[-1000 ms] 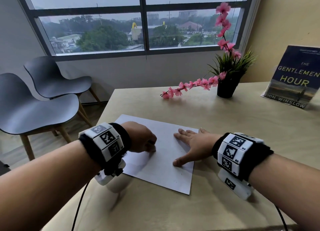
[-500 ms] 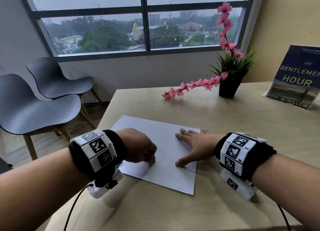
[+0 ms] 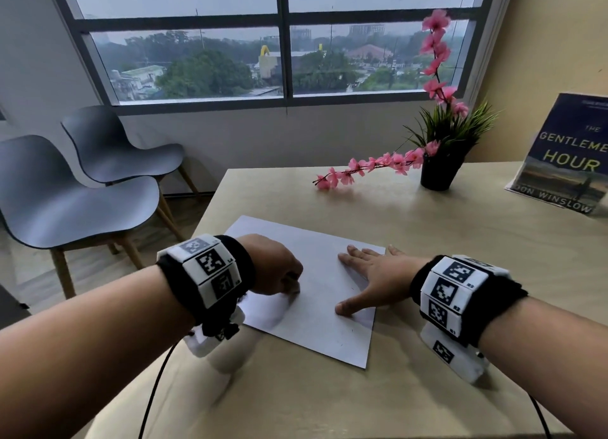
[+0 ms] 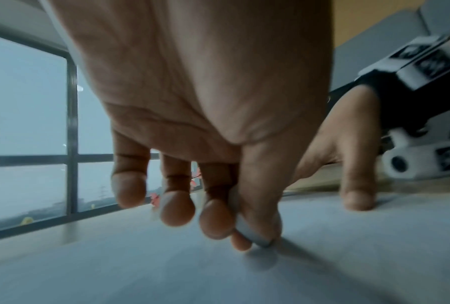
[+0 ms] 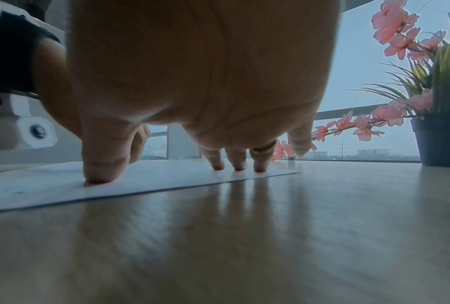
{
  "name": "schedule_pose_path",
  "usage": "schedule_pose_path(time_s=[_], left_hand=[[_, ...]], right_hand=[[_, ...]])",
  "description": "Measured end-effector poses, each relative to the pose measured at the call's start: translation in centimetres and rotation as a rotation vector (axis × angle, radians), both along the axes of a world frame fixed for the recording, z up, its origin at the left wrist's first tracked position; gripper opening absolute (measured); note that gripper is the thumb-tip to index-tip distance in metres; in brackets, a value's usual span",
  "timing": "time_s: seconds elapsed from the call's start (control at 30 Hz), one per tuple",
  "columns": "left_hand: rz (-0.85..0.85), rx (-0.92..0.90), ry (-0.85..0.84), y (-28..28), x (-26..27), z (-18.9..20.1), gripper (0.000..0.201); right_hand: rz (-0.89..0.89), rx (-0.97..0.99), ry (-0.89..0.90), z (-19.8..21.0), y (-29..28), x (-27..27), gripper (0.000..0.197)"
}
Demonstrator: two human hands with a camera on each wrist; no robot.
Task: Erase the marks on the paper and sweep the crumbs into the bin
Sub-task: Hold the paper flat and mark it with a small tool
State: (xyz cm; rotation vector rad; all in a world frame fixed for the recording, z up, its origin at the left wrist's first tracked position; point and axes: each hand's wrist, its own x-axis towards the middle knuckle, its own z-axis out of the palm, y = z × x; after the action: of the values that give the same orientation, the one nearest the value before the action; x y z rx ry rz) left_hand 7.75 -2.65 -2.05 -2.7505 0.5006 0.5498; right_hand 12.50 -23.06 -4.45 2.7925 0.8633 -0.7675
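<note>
A white sheet of paper [image 3: 316, 326] lies on the wooden table [image 3: 427, 241]. My left hand [image 3: 279, 271] is curled over the sheet's left part and pinches a small white eraser [image 4: 247, 231] between thumb and fingers, its tip down on the paper [image 4: 167, 267]. My right hand [image 3: 371, 277] lies flat on the sheet's right edge, fingers spread. In the right wrist view its thumb and fingertips [image 5: 237, 164] press the paper [image 5: 49, 189] down. A few tiny dark specks show on the sheet near the front. No bin is in view.
A black pot with pink flowers [image 3: 437, 172] stands at the table's back, a flower branch [image 3: 365, 169] reaching left over the top. A book [image 3: 569, 155] leans at the back right. Two grey chairs [image 3: 75, 202] stand left of the table.
My left hand with the eraser has shifted slightly over the paper in small strokes. The right hand has stayed flat on the sheet.
</note>
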Motion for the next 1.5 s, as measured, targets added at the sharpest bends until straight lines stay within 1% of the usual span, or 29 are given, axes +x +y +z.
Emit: schedule_pose_path(time_s=[0.1,0.2,0.27,0.4,0.53,0.7,0.8,0.87,1.0,1.07,1.13,1.2,1.33,1.5], left_hand=[[-0.060,0.008,0.030,-0.9,-0.6,-0.2,0.032],[-0.008,-0.011,-0.005,-0.8,0.1,0.2,0.032],[-0.005,-0.006,-0.010,-1.1,0.0,0.4,0.032],[-0.093,0.027,0.040,-2.6,-0.8,0.2,0.030],[-0.030,0.021,-0.003,-2.6,0.1,0.9,0.031],[-0.098,0.021,0.066,-3.6,-0.9,0.3,0.030],[-0.036,0.016,0.042,-2.9,-0.3,0.7,0.033],[-0.008,0.023,0.018,-2.5,-0.2,0.9,0.032],[-0.066,0.031,0.071,-2.7,-1.2,0.3,0.031],[-0.040,0.020,0.075,-2.1,-0.9,0.4,0.033],[0.003,0.014,0.037,-1.3,-0.5,0.6,0.032],[0.007,0.014,0.025,-1.2,-0.7,0.6,0.032],[-0.070,0.046,0.072,-2.1,-1.6,0.4,0.032],[0.004,0.047,0.012,-0.7,-0.7,0.7,0.034]], right_hand=[[0.001,0.003,-0.003,0.0,0.0,0.0,0.109],[-0.001,-0.002,0.002,0.0,0.0,0.0,0.109],[-0.003,-0.005,0.000,0.0,0.0,0.0,0.109],[0.000,-0.001,0.007,0.0,-0.1,0.0,0.109],[0.003,-0.009,0.005,0.1,-0.1,0.0,0.109],[0.004,0.000,0.006,-0.1,-0.1,0.0,0.109],[0.006,-0.001,0.005,0.0,-0.2,0.0,0.109],[0.002,-0.001,0.005,0.0,-0.2,0.0,0.110],[0.001,0.003,0.010,0.0,-0.2,0.0,0.109],[0.002,0.000,0.011,0.1,-0.1,0.0,0.109],[0.000,-0.005,0.005,0.1,-0.1,0.0,0.109],[-0.007,-0.007,0.004,0.1,-0.1,0.0,0.109],[-0.005,-0.008,0.007,0.0,-0.1,0.0,0.109],[-0.007,-0.013,0.014,0.1,-0.1,0.1,0.109]])
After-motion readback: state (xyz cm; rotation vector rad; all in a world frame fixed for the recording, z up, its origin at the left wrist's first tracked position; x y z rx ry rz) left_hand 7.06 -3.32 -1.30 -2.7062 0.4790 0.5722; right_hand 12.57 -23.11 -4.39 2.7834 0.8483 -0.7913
